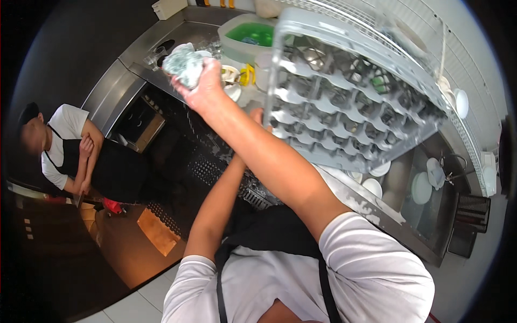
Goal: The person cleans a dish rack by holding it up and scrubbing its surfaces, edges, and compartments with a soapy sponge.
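My right hand (204, 86) reaches across my left arm, its fingers closed around a wet, pale green and white scrubbing sponge (184, 65). Drops fall below it. A grey plastic glass rack (309, 22) stands tilted up on the counter, its rows of wet compartments facing me. My left hand (258, 116) is at the rack's left edge, mostly hidden behind it; its fingers seem wrapped round that edge. Through the compartments, blurred shapes show behind the rack.
A white tub (229, 49) of green liquid stands behind, near a yellow-handled brush (247, 75) and several glasses (156, 56). At right, a sink (409, 215) holds plates (421, 187) below a faucet (452, 161). A wire shelf (463, 102) curves above. Another person (81, 145) stands at left, arms crossed.
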Tool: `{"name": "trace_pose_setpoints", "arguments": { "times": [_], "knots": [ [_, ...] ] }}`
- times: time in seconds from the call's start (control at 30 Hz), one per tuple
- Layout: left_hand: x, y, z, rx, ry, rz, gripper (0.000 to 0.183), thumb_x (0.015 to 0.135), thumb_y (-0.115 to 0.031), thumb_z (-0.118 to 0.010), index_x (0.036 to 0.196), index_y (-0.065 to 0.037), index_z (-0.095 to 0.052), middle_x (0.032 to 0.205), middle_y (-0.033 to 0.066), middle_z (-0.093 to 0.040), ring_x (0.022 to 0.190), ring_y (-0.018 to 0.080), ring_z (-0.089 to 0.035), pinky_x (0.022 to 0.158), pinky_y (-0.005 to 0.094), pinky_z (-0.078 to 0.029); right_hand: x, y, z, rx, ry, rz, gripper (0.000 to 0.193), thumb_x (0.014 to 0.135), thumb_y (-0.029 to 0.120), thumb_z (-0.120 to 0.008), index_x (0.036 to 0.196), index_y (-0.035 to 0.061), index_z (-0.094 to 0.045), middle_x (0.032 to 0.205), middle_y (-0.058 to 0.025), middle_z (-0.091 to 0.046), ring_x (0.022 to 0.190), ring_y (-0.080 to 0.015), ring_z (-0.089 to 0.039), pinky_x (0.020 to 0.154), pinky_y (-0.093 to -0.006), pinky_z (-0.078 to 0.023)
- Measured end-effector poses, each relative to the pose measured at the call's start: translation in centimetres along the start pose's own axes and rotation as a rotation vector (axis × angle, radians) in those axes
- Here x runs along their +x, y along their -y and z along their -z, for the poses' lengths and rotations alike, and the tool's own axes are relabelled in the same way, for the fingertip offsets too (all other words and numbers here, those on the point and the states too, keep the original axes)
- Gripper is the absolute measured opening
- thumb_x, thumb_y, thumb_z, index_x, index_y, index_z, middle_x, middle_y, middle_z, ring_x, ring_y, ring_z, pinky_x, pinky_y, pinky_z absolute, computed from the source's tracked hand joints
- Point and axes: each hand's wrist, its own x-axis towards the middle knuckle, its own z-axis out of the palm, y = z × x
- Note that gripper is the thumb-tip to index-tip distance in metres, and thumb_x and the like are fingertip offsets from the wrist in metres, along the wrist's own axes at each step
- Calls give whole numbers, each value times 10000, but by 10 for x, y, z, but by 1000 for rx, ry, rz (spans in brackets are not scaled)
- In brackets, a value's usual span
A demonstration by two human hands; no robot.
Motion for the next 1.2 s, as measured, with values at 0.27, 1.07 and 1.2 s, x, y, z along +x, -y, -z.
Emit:
{"name": "trace_pose_setpoints", "arguments": {
  "times": [0.27,1.07,1.2],
  "knots": [
    [-14,-7,10,20,49,104,658,860,-146,-712,1437,11,-438,1384,279,-527,1307,412,-513,1097,502,-398,-126,51,31,-83,184,-143,354,929,274,-455,1179,92,-629,1117,-128,-725,1022,-311,-703,728,-476,-567],
    [-119,-95,36,394,-219,196,594,858,-127,-706,1349,90,-451,1316,320,-530,1147,519,-571,967,529,-498,-355,301,398,-613,-404,220,330,950,193,-465,1228,52,-575,1090,-149,-720,937,-294,-722,676,-484,-602],
    [-141,-106,26,466,-348,182,525,856,-94,-687,1304,64,-462,1206,293,-540,1081,525,-571,907,551,-493,-330,293,411,-615,-316,101,359,952,196,-460,1270,64,-562,1152,-133,-699,976,-289,-706,728,-466,-590]
  ]
}}
